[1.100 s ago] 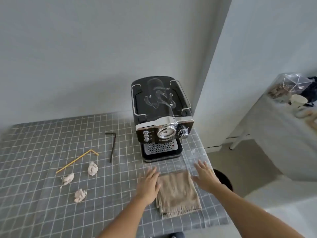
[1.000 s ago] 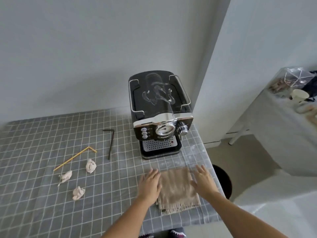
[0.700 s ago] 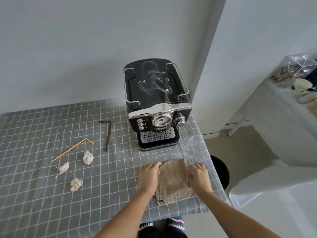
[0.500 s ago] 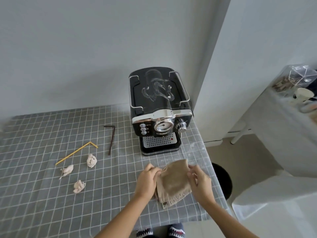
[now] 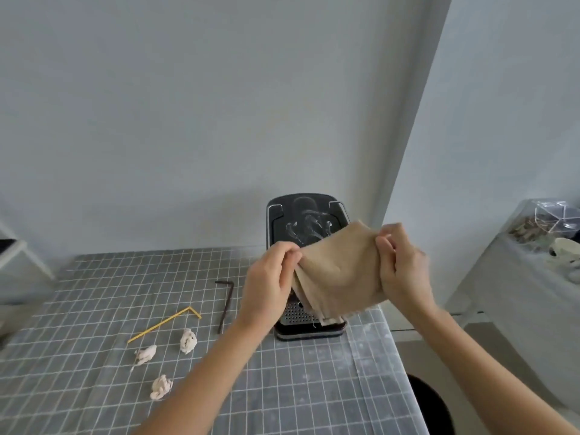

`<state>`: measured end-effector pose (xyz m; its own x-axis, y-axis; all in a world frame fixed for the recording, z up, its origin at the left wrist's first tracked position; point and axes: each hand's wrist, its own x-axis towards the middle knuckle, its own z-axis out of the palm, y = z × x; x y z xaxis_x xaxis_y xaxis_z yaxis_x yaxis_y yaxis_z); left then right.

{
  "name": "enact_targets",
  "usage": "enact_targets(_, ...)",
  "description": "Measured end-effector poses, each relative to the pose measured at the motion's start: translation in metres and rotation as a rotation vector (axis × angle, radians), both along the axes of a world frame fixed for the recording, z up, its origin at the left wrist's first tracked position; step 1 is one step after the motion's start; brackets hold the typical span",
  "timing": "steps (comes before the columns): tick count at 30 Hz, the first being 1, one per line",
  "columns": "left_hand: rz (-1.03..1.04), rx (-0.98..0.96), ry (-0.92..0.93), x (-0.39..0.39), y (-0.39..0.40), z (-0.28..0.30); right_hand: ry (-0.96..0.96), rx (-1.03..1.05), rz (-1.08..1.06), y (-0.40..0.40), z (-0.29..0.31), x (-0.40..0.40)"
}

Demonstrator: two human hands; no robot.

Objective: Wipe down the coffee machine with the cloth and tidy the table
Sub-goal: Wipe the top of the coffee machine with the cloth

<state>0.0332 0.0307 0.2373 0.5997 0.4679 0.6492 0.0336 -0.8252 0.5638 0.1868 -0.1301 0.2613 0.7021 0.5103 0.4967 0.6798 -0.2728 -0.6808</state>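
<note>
A folded tan cloth (image 5: 337, 274) hangs in the air in front of the black coffee machine (image 5: 306, 226). My left hand (image 5: 268, 285) pinches its left edge and my right hand (image 5: 401, 265) grips its right edge. The cloth hides the machine's front panel; white smears show on the machine's dark top, and part of the drip tray grille (image 5: 293, 315) shows below. The machine stands at the back right of the table with the grey checked cover (image 5: 94, 293).
On the table's left lie a bent yellow straw (image 5: 163, 323), a bent dark straw (image 5: 226, 302) and three crumpled paper balls (image 5: 188, 340). A dark round bin (image 5: 433, 406) stands on the floor at the right. A second table with clutter (image 5: 552, 246) is at far right.
Both hands closed on the cloth that lay flat on the table, then lifted it up in front of the coffee machine. The camera view tilted upward.
</note>
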Motion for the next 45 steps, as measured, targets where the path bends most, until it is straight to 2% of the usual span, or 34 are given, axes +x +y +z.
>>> enact_targets(5, 0.266, 0.117, 0.180, 0.052, 0.059, 0.040, 0.048, -0.059, -0.019, 0.074, 0.051, 0.048)
enact_targets(8, 0.295, 0.111, 0.359, 0.068, 0.080, 0.037, 0.155, -0.207, -0.071, 0.105, 0.046, 0.065)
enact_targets(10, 0.357, 0.068, 0.459, 0.068, 0.082, 0.027, 0.160, -0.355, -0.089, 0.116, 0.035, 0.063)
enact_targets(13, 0.475, -0.060, 0.358, 0.049, 0.067, 0.001, 0.086, -0.467, 0.001, 0.135, 0.017, 0.044)
enact_targets(15, 0.542, -0.178, 0.337, 0.035, 0.051, -0.020, 0.112, -0.542, 0.016, 0.153, 0.003, 0.032)
enact_targets(18, 0.454, -0.381, 0.486, 0.027, 0.031, -0.051, 0.299, -0.667, -0.090, 0.174, -0.017, 0.024)
enact_targets(21, 0.369, -0.457, 0.505, 0.031, 0.028, -0.062, 0.242, -0.788, -0.185, 0.187, -0.028, 0.026)
enact_targets(23, 0.360, -0.456, 0.528, 0.034, 0.030, -0.061, 0.201, -0.820, -0.171, 0.191, -0.031, 0.029)
enact_targets(30, 0.328, -0.421, 0.642, 0.035, 0.032, -0.058, -0.018, -0.875, 0.154, 0.194, -0.036, 0.047)
enact_targets(34, 0.335, -0.413, 0.696, 0.032, 0.031, -0.056, -0.066, -0.755, 0.358, 0.172, -0.035, 0.055)
enact_targets(36, 0.326, -0.425, 0.700, 0.032, 0.030, -0.054, -0.056, -0.732, 0.291, 0.168, -0.038, 0.055)
enact_targets(40, 0.326, -0.415, 0.702, 0.033, 0.029, -0.051, 0.019, -0.840, 0.019, 0.189, -0.040, 0.051)
enact_targets(42, 0.327, -0.412, 0.711, 0.034, 0.029, -0.051, 0.031, -0.864, -0.026, 0.199, -0.037, 0.049)
enact_targets(45, 0.326, -0.409, 0.706, 0.037, 0.030, -0.051, 0.041, -0.916, 0.016, 0.207, -0.033, 0.053)
